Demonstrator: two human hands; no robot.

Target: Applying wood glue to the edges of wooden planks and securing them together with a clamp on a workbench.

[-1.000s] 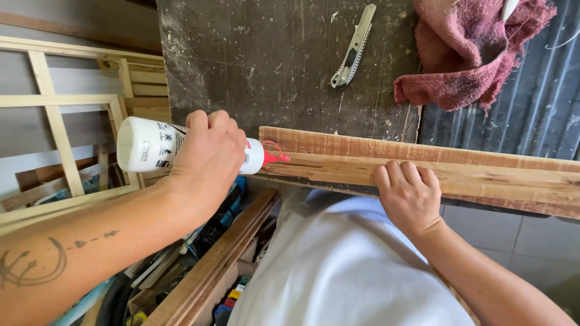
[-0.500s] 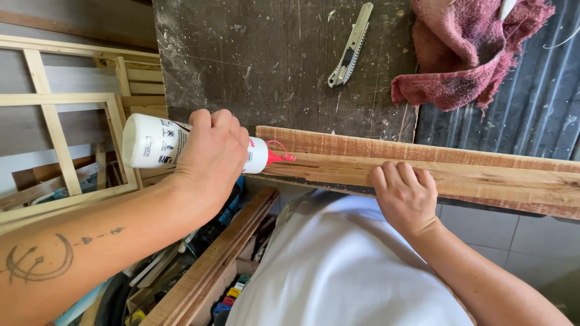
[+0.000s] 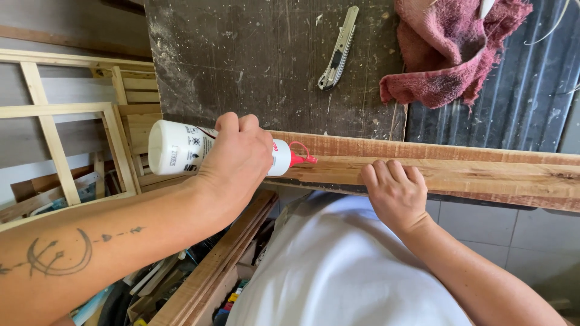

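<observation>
**A:** What was nearest the camera?

**B:** The person's own white shirt (image 3: 338, 265), low in the middle, with a forearm coming in from each side. Below on the left, wooden strips (image 3: 211, 278) slanted down among mixed clutter.

**A:** And the hands?

**B:** The left hand (image 3: 238, 160) was wrapped around a white glue bottle (image 3: 181, 148), fingers curled over the top and closed tightly on its body. The bottle lay almost level: its flat base stuck out past the hand on the left side, and its red nozzle (image 3: 299, 158) came out on the right.

**A:** Where did the nozzle sit?

**B:** Right at the near face of a long wooden plank (image 3: 471, 172) that ran along the bench edge. Whether the tip touched the wood I could not tell.

**A:** The other hand?

**B:** The right hand (image 3: 396, 196) rested on that plank, a little way to the right of the nozzle, fingers together and bent over the wood, pressing down, pinching nothing.

**A:** Farther off?

**B:** A dark, dusty worktop (image 3: 260, 66) lay behind the plank. A utility knife (image 3: 338, 48) lay on it, well apart from both hands, and a crumpled reddish rag (image 3: 450, 60) sat to its right. Pale wooden frames (image 3: 66, 115) stood off to the left.
</observation>
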